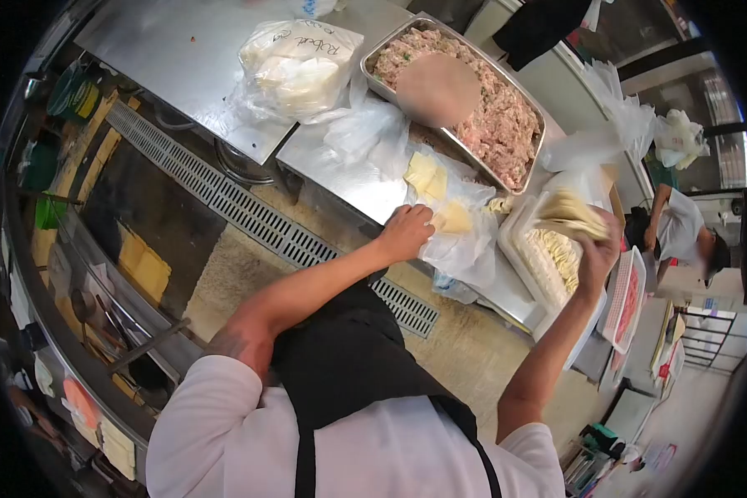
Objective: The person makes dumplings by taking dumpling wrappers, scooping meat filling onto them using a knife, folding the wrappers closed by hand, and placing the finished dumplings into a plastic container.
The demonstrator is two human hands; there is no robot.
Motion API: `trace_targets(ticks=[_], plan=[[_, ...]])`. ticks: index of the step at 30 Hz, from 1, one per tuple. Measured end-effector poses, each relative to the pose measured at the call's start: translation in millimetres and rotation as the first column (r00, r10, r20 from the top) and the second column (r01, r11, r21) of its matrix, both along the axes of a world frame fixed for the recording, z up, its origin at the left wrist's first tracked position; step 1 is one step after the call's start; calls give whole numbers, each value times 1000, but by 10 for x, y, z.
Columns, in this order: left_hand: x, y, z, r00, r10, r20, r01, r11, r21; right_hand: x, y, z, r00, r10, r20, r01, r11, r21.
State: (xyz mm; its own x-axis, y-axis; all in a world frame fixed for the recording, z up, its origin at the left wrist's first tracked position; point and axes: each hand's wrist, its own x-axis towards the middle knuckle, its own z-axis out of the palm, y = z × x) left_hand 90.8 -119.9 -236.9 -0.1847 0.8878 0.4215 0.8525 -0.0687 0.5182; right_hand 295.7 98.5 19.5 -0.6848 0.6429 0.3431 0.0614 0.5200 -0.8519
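Note:
My right hand (599, 257) grips pale yellow folded dough pieces (568, 212), blurred by motion, above a white plastic tub (524, 264). Rows of similar pale dough pieces (560, 261) lie inside that tub. At the front edge of the metal table, my left hand (408, 232) has its fingers curled beside a flat dough wrapper (452, 217); whether it pinches anything is hidden. Another set of wrappers (426, 176) lies just behind, on a clear plastic sheet (471, 249). A large steel tray (373, 83) of minced meat (502, 116) stands beyond.
A plastic bag (300, 62) with handwriting, holding pale contents, sits on the table's left part. To the right is a white basket (625, 299) with pink contents. Another person (681, 224) stands farther right. A floor drain grate (249, 216) runs below the table.

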Motion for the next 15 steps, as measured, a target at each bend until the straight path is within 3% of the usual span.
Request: trace_targets(ticks=[1,2,3,4,5,6,7,8,9,10,11,12,13,15], plan=[[-31,-13,-4,1000,-21,-4,21,1000,-12,56,-59,59,982,35,-185,-31,999,21],[-37,-8,12,1000,-13,-11,13,1000,-18,88,-234,-30,894,-40,-446,-72,970,-233],[-50,8,56,954,-30,297,17,999,48,44,-400,-104,826,-95,-555,-135,923,-359],[-122,-62,154,818,-59,573,-8,993,114,3,-568,-177,738,-169,-654,-210,863,-460],[-207,-204,238,827,-35,561,-28,994,103,-21,-628,-344,926,-200,-319,94,943,-318],[-271,-390,484,731,-64,680,24,997,68,-25,-700,-511,949,-312,47,314,948,-45],[-325,-555,657,615,-83,784,77,996,45,-22,-870,-670,974,-194,113,204,976,-79],[-388,-697,699,222,-133,966,240,968,79,-129,-1098,-817,983,-67,172,88,989,-117],[-426,-852,687,236,-116,965,218,974,64,-381,-1442,-936,996,-51,-74,11,887,-461],[-436,-1019,662,-54,-222,973,290,929,228,-591,-1695,-908,999,17,-50,-43,802,-595],[-451,-1190,649,-344,-295,892,309,861,404,-698,-1739,-1060,978,179,106,-105,866,-489],[-481,-1396,825,-471,-203,858,288,884,368,-906,-1940,-1065,956,280,83,-196,826,-528],[-472,-1539,782,-511,-293,808,217,866,451,-1039,-2072,-1173,930,353,98,-221,755,-617],[-507,-1825,744,-432,-258,864,167,919,358,-1316,-2333,-1337,919,394,30,-276,694,-665]])
